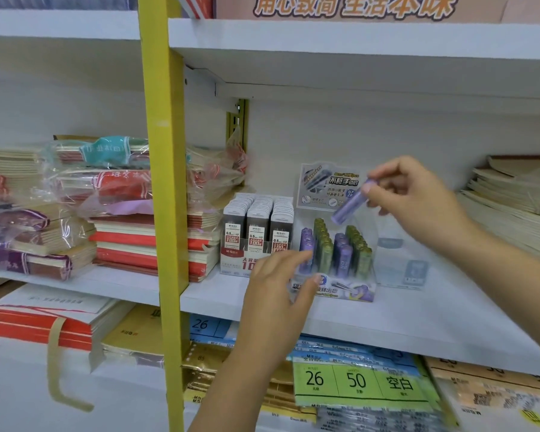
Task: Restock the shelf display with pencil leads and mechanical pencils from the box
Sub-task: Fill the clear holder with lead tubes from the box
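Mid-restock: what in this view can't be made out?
Head view only:
- Supply box: outside the frame.
- Display tray front label: partly covered by left hand.
- Purple tube in right hand: blurred, print unreadable.
- Clear case beside tray: contents too faint to tell.

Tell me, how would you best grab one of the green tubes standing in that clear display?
Pinch a green tube by its top cap, from straight above. The tubes stand upright in tight rows, with purple tubes beside them and the clear display around them, so only the tops are free.
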The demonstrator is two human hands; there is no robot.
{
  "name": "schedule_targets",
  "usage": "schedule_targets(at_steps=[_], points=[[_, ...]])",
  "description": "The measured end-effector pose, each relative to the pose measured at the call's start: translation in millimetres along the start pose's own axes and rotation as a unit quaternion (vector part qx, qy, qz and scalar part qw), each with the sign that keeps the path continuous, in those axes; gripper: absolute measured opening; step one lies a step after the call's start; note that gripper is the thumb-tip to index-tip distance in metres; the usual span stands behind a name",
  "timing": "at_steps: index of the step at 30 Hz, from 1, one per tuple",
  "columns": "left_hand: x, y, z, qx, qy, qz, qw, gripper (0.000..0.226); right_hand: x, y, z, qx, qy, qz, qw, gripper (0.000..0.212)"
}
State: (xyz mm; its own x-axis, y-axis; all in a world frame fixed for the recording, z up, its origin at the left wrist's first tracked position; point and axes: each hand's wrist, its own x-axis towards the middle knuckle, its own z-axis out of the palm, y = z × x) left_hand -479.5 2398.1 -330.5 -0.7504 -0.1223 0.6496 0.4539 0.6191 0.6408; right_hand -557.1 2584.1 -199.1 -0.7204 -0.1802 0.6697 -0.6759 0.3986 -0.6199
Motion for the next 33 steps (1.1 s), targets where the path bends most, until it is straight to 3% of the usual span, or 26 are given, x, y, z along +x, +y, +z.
schedule_targets(at_steps=[3, 7, 11, 20, 24, 27, 29, 33], points=[[0, -10, 4, 0.071, -0.017, 0.044, 0.996, 0.037, 28, 12, 0, -0.160, -0.016, -0.029, 0.987, 0.016], [-2, -20, 9, 0.117, -0.017, 0.062, 0.991, 0.036, 43, 28, 19, -0.264, -0.115, -0.030, 0.957, 0.017], [-2, -22, 12, 0.126, -0.010, 0.061, 0.990, 0.034, 43, 39, 32, -0.271, -0.197, 0.003, 0.942, 0.021], [-2, -23, 13, 0.117, -0.005, 0.059, 0.991, 0.031, 46, 47, 32, -0.305, -0.229, -0.003, 0.924, 0.021], [-2, -23, 11, 0.113, -0.015, 0.054, 0.992, 0.033, 46, 51, 32, -0.353, -0.271, -0.018, 0.895, 0.014], [-2, -21, 9, 0.097, -0.026, 0.054, 0.993, 0.035, 44, 43, 30, -0.429, -0.274, -0.033, 0.860, 0.024], [-8, -17, 7, 0.073, -0.003, 0.049, 0.996, 0.038, 36, 35, 27, -0.418, -0.243, -0.069, 0.873, 0.027], [-43, -9, 3, 0.045, 0.084, 0.074, 0.993, 0.029, -22, 8, 15, -0.190, -0.049, -0.117, 0.974, 0.021]])
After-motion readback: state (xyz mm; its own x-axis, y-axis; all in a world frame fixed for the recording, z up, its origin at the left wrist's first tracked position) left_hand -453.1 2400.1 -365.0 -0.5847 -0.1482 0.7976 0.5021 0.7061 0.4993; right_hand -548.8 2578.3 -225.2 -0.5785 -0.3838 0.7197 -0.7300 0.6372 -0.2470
